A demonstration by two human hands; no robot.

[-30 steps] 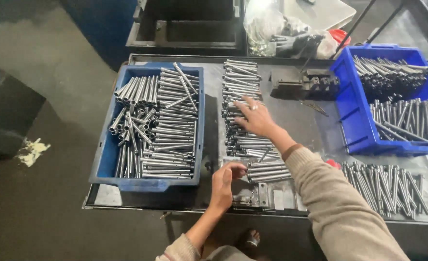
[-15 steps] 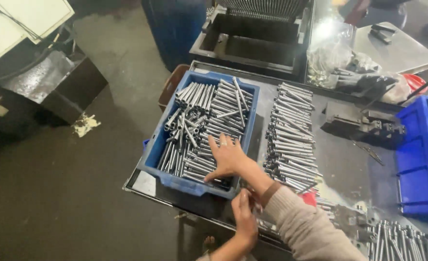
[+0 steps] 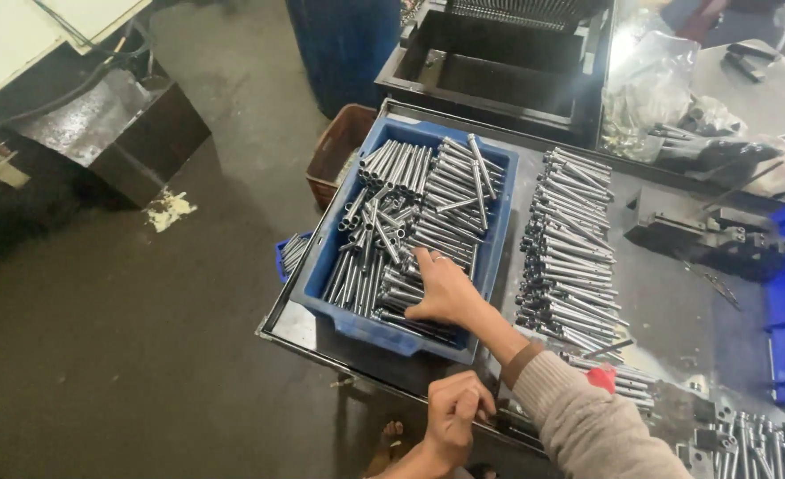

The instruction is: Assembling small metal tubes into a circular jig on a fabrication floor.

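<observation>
A worker's right hand (image 3: 441, 288) reaches into a blue bin (image 3: 497, 232) at the centre of the frame, palm down and fingers spread loosely over a heap of steel rods (image 3: 414, 217); its grip lies wide across the near rods and has not closed on any of them. The left hand (image 3: 453, 415), at the bottom centre of the frame, is curled into a narrow grip at the near edge of the tabletop (image 3: 676, 310), and whether it holds anything cannot be told. The rods fill the bin in a loose tangle, some lying crosswise over the others, while a second batch lies in a neat row (image 3: 570, 253) on the tabletop just right of the bin. A dark metal fixture (image 3: 702, 232) sits at the right of the frame, and more rods lie at the lower right corner. A brown crate (image 3: 335, 151) stands on the floor just beyond the bin's upper left corner. The step in hand looks like picking rods out of the bin, with the gathering only begun. The next move would seem to call for the fingers to close round a few rods lying parallel, since crossed ones could snag as they lift.
</observation>
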